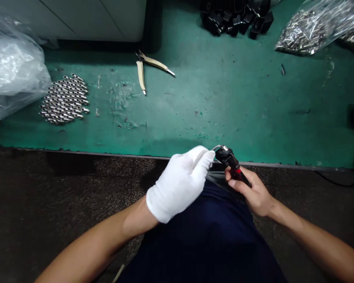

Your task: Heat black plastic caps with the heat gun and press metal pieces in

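The white cotton-gloved left hand (179, 182) pinches a thin silver wire loop (217, 148) at a black plastic connector with a red band (229, 160), which the bare right hand (251, 191) grips in curled fingers (both over dark navy trousers (200, 232)), just off a green-painted workbench's metal edge (115, 154).

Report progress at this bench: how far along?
Looks done: silver metal tubes laid out in a cluster on the green-painted bench. In hand: the bare right hand grips a black-and-red plastic part, the white-gloved left hand at its end. Remaining: a heap of black plastic pieces and a clear plastic bag of silver metal parts.
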Demonstrator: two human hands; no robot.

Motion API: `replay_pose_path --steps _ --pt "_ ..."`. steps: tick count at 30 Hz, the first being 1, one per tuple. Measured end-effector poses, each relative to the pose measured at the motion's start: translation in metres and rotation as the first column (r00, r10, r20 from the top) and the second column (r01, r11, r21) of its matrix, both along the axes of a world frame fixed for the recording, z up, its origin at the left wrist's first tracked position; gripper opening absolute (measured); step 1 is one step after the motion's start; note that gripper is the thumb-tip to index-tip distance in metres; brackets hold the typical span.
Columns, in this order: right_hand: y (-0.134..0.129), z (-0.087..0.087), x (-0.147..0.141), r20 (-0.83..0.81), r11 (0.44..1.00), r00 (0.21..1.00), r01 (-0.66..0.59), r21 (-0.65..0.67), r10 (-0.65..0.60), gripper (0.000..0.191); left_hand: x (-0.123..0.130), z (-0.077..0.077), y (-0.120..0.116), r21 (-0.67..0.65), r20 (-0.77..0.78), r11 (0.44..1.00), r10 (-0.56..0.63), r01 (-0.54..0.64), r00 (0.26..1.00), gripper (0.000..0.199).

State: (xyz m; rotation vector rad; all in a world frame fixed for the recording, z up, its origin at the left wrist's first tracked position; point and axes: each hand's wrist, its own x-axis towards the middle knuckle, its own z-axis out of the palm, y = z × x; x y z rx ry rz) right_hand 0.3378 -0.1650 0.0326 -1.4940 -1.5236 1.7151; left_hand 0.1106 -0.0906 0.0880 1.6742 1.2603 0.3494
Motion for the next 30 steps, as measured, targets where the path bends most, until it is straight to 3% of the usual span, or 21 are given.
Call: replay_pose_path --steps 5,11,18,21,25,30 --pt "0.006 0.005 0.000 0.019 0.999 0.999 -0.048 -0.018 0.048 0.008 -0.006 -0.009 0.000 0.083 -0.067 0.996 -0.024 0.029 0.997 0.030" --pt "0.013 0.012 0.006 0.083 0.995 0.991 -0.104 -0.013 0.105 0.009 -0.012 -0.019 0.002 0.207 0.015 0.978 -0.014 0.010 1.000 0.033" --pt "0.023 0.026 0.019 0.209 0.975 0.955 -0.220 0.025 0.210 0.010 -0.026 -0.012 0.027 0.262 -0.194 0.911 -0.274 0.319 0.942 0.032" --pt "0.024 0.028 0.023 0.259 0.965 0.937 -0.257 0.055 0.235 0.011 -0.029 -0.010 0.036 0.232 -0.202 0.882 -0.369 0.411 0.907 0.032" --pt "0.024 0.026 0.025 0.290 0.961 0.927 -0.268 0.069 0.237 0.009 -0.027 -0.013 0.040 0.203 -0.151 0.893 -0.377 0.402 0.914 0.031" --pt "0.024 0.024 0.023 0.267 0.970 0.939 -0.237 0.050 0.216 0.010 -0.020 -0.014 0.034 0.158 -0.033 0.951 -0.263 0.265 0.964 0.033"
